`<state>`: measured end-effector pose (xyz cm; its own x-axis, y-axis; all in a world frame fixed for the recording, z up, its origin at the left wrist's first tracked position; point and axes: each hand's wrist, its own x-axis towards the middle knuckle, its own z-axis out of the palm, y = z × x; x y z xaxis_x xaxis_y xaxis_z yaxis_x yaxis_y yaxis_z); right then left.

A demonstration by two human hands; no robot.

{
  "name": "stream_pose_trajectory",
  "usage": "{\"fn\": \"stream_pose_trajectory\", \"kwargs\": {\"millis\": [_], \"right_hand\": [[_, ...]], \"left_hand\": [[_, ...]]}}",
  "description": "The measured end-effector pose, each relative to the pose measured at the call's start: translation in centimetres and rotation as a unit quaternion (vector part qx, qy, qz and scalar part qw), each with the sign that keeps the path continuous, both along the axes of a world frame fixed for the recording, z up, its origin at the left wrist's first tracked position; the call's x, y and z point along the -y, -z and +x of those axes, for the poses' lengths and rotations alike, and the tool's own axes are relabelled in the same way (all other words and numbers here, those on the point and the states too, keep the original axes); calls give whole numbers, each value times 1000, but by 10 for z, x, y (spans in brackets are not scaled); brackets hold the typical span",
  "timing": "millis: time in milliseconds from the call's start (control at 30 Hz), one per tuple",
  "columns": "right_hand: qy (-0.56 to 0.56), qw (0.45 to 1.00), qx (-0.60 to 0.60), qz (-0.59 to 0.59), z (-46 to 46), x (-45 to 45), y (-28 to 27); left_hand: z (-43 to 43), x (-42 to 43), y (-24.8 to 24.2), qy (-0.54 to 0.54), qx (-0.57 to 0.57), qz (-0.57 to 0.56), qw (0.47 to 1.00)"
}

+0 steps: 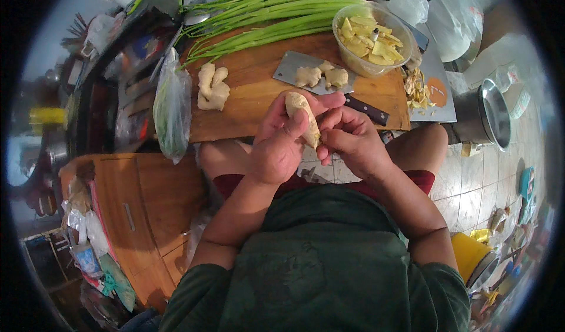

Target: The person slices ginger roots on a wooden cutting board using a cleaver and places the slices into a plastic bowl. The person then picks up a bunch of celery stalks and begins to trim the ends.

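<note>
My left hand (280, 149) grips a knob of ginger root (304, 116), its thumb lying across the pale, mostly bare surface. At the ginger's lower end is my right hand (355, 140), thumb and fingers curled close to the tip; whether they pinch it or something small is hidden. Beyond both hands, a cleaver (284, 69) with a dark riveted handle lies on the wooden cutting board (251, 71). Small ginger pieces (308, 76) rest on its blade. A larger forked ginger root (213, 89) sits on the board's left side.
Green stalks (273, 16) lie across the board's far side. A clear plastic bowl (337, 36) at the right holds sliced ginger (373, 43). Peelings (417, 89) lie beside the board. A bagged vegetable (170, 111) hangs over the left edge. A metal pot (472, 116) stands at right, a wooden cabinet (163, 199) at left.
</note>
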<state>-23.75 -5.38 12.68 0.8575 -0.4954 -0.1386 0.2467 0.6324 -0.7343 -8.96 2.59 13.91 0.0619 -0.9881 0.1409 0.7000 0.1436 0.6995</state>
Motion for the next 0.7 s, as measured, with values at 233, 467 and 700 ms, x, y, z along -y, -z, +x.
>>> {"fn": "stream_pose_trajectory", "kwargs": {"millis": [233,467,700], "right_hand": [[5,999,-43,1,-8,-7,-14],[17,998,-8,68,-7,-13,-6],[1,1000,-17,-4,-6,-10,1]], "left_hand": [[-16,4,1,-37,66,44,996],[-7,3,1,27,-46,62,997],[-16,3,1,-47,59,71,995]]}}
